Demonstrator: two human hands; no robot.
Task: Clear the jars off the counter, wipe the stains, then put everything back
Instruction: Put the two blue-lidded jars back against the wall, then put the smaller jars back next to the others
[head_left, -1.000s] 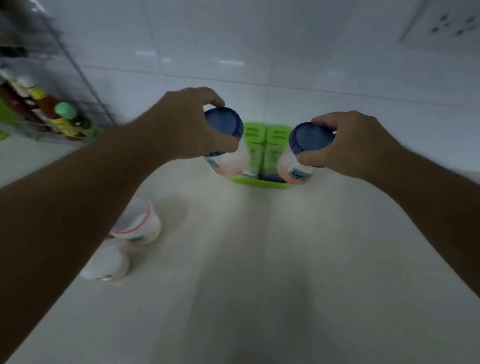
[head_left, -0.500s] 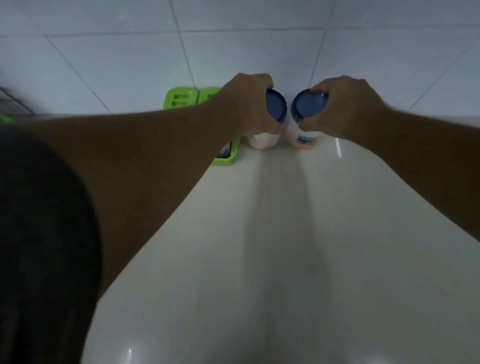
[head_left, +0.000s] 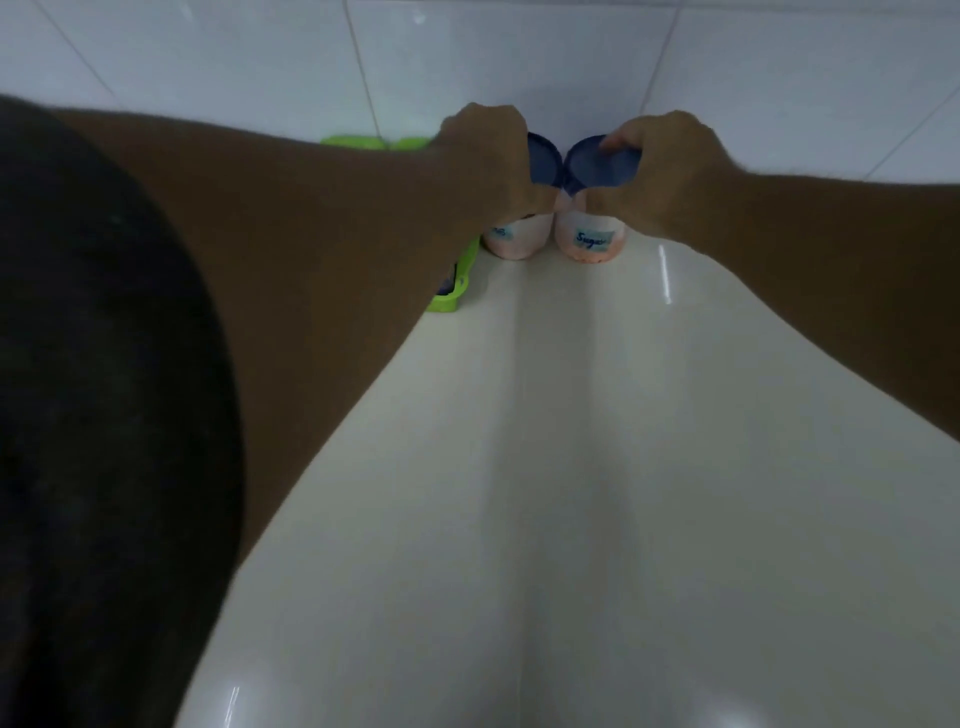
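Both jars now sit down on the far bench by the wall; my left hand grasps one jar, right hand the sugar jar, returning them side by side.

Glossy cream counter; two blue-lidded jars and green rack by the wall

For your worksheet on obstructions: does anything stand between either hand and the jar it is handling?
Nothing visible does. The left hand already grips the left jar and the right hand the sugar jar, fingers on the lids.
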